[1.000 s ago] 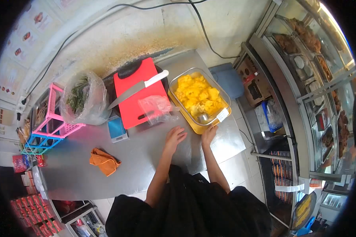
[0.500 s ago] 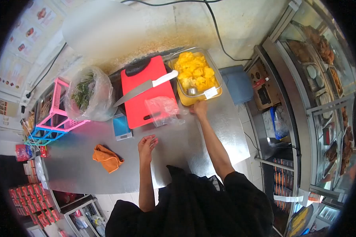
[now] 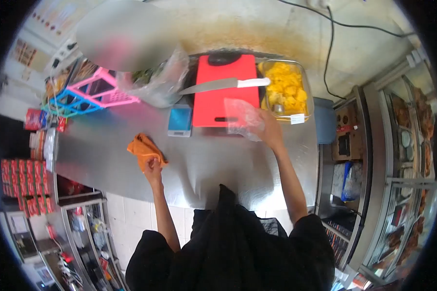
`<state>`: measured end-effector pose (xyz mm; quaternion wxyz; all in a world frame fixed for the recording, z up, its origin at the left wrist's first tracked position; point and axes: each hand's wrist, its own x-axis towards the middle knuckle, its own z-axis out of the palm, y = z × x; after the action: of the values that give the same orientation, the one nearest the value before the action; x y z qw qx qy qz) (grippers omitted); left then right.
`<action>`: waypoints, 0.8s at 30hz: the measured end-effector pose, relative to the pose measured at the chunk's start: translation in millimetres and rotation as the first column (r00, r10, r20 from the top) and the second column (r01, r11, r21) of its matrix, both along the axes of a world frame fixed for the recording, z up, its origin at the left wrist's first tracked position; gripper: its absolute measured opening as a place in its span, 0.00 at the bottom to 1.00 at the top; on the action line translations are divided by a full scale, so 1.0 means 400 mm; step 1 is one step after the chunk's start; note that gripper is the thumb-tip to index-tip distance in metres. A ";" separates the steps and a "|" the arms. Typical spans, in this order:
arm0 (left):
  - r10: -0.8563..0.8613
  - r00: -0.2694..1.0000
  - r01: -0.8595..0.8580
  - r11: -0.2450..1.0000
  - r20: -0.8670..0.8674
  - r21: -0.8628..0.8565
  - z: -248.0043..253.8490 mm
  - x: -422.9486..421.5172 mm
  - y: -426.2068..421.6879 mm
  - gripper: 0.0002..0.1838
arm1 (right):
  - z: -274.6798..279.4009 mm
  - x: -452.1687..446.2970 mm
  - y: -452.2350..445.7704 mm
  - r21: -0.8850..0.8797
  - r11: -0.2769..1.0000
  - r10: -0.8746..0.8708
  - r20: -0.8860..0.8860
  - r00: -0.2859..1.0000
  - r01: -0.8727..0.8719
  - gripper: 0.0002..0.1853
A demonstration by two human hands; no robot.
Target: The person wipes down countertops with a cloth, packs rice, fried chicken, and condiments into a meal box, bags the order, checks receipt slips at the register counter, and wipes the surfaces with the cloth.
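My right hand (image 3: 271, 132) has its fingers closed on the right edge of a clear plastic bag (image 3: 243, 118), which overlaps the lower right corner of a red cutting board (image 3: 211, 104). Across that board lies a large knife (image 3: 213, 86), its white handle pointing right. Just beyond my right hand is a glass container (image 3: 306, 114) filled with yellow pieces (image 3: 286, 85), with a small metal cup among them. My left hand (image 3: 153, 170) pinches the lower edge of a crumpled orange cloth (image 3: 144, 148) on the steel table (image 3: 218, 165).
Left of the board are a small blue-topped scale (image 3: 180, 120), a plastic bag of greens (image 3: 167, 82) and pink and blue baskets (image 3: 99, 92). A blue-grey bin (image 3: 327, 123) stands at the table's right end, beside shelving and a glass display case (image 3: 403, 145).
My right hand has left the glass container's front edge and come to the plastic bag. My left hand has moved left onto the orange cloth. The camera view has turned.
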<state>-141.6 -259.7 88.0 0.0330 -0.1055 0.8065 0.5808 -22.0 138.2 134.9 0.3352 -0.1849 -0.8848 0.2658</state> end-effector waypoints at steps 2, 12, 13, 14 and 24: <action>0.070 0.997 -0.070 0.997 -0.026 -0.014 0.016 0.016 -0.058 0.12 | 0.007 -0.047 -0.002 -0.001 1.000 0.026 0.108 0.994 -0.026 0.11; -0.398 0.851 0.042 0.701 -0.342 -0.712 -0.183 -0.170 -0.193 0.25 | 0.205 -0.406 -0.069 0.384 0.898 -0.171 -0.151 0.974 0.217 0.17; -0.476 0.850 0.114 0.585 -0.226 -0.803 -0.195 -0.176 -0.182 0.28 | 0.198 -0.397 -0.166 0.223 0.974 0.068 -0.138 0.988 -0.036 0.14; -0.478 0.831 0.021 0.537 -0.284 -0.843 -0.215 -0.159 -0.168 0.29 | 0.187 -0.388 -0.268 0.060 0.954 0.301 -0.166 0.939 -0.295 0.12; -0.148 0.943 0.010 0.908 -0.297 -0.420 -0.098 0.163 -0.305 0.06 | -0.235 -0.322 -0.954 0.051 0.701 0.654 0.351 0.670 -0.712 0.31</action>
<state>-76.3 -381.7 48.8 -0.0986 0.0195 0.9088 0.4049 -151.0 -243.3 40.9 0.0846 0.1539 -0.9503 0.2572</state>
